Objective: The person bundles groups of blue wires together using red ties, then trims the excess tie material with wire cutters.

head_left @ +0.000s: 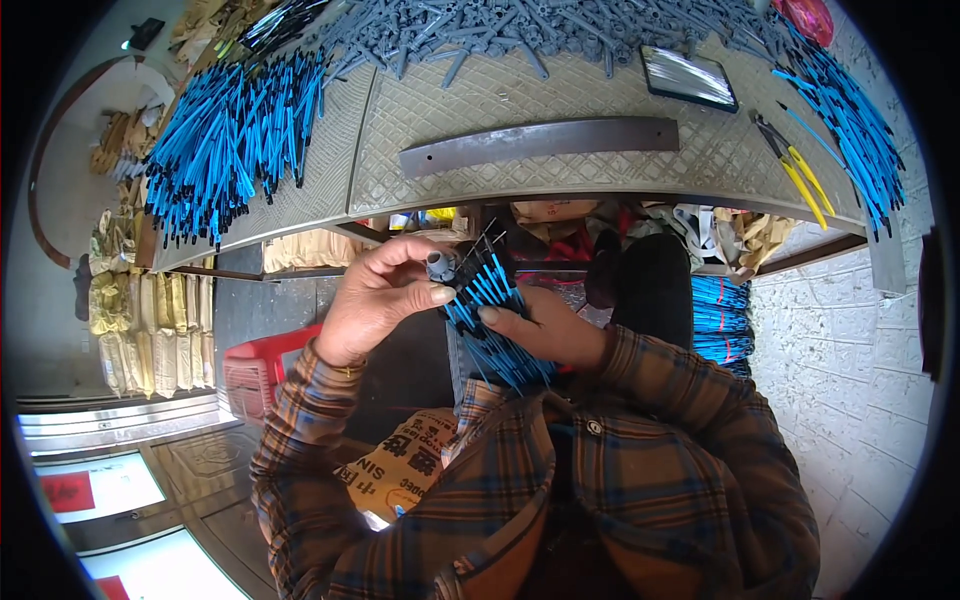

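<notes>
My left hand (362,305) pinches a small grey tubular plastic fitting (439,265) between thumb and fingertips. Close beside it, my right hand (556,330) is wrapped round a bundle of thin blue rods with black ends (512,362), held upright over my lap. The grey fitting is right at the upper ends of these rods; whether one rod enters it I cannot tell. Some dark, thin tips stick up from the bundle between the two hands.
Ahead stands a table (480,95) with a heap of grey fittings (560,30), piles of blue rods (225,140), a flat brown bar (540,145), a phone (690,78) and yellow-handled pliers (803,185). A red plastic stool (262,370) is at left; more rod bundles (718,320) lie low at right.
</notes>
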`<state>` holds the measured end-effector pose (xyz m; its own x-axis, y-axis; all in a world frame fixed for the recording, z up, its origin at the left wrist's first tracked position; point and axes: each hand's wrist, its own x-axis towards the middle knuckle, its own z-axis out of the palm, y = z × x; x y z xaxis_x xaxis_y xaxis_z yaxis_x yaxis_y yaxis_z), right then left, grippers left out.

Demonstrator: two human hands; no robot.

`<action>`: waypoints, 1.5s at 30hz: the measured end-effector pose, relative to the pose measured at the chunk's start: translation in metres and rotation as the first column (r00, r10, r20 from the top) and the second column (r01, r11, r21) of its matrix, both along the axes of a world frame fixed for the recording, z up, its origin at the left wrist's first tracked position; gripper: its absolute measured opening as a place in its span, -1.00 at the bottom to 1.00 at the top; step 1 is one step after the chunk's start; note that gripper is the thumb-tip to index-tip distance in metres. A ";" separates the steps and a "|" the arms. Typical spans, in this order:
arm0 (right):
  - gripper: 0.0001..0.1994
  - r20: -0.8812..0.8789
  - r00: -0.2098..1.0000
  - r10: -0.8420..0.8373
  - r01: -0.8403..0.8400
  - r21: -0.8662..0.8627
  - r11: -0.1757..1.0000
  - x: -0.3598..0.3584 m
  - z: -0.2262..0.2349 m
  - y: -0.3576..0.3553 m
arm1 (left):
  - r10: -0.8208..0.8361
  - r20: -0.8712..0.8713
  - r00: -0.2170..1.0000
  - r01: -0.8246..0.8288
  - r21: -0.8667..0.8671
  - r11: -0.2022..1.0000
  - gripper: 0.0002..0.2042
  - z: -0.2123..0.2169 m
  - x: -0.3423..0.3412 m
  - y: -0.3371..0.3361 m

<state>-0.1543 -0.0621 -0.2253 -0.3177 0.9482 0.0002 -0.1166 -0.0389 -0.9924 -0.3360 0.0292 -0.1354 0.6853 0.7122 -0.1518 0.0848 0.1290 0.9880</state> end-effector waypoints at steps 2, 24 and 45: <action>-0.53 -0.016 0.999 -0.049 0.049 -0.035 0.998 0.000 0.002 -0.002 | -0.042 -0.140 0.989 0.081 0.285 0.955 -0.69 0.009 0.002 0.009; -0.45 0.086 0.996 -0.037 0.024 0.157 0.987 0.021 -0.007 0.014 | -0.036 -0.234 0.972 0.066 0.121 0.990 -0.65 0.023 0.018 0.010; -0.51 0.143 0.972 -0.188 0.157 0.204 0.966 0.014 0.012 -0.008 | 0.039 -0.270 0.962 0.042 0.287 0.957 -0.73 0.040 0.044 -0.010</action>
